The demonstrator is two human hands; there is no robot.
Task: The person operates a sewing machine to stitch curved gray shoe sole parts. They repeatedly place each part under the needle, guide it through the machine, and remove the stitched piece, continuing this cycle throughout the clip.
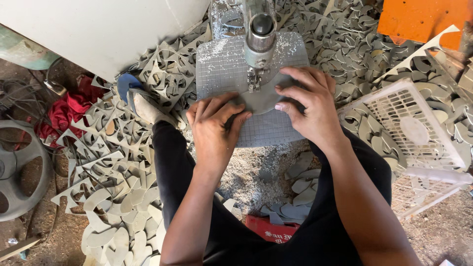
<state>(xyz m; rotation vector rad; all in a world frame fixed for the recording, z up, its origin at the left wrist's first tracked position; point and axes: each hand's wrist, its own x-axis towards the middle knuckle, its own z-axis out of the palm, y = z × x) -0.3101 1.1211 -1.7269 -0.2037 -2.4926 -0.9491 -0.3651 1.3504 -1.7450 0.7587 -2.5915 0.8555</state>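
A grey flat sole-shaped piece (263, 98) lies on the gridded grey machine table (221, 71), under the small metal foot (254, 81) of a vertical machine head (260, 34). My left hand (214, 130) presses flat on the near left edge of the piece, fingers pointing toward the foot. My right hand (308, 106) presses on the right side of the piece, fingers spread, thumb by its lower edge. Both hands touch the piece and hold it down.
Heaps of grey cut-out scraps (113, 167) cover the floor left and behind. A white plastic crate (419, 128) lies tipped at right, an orange panel (423, 17) above it. Cut soles (300, 187) and grey dust lie between my legs, a red box (268, 229) below. A wheel (19, 167) sits far left.
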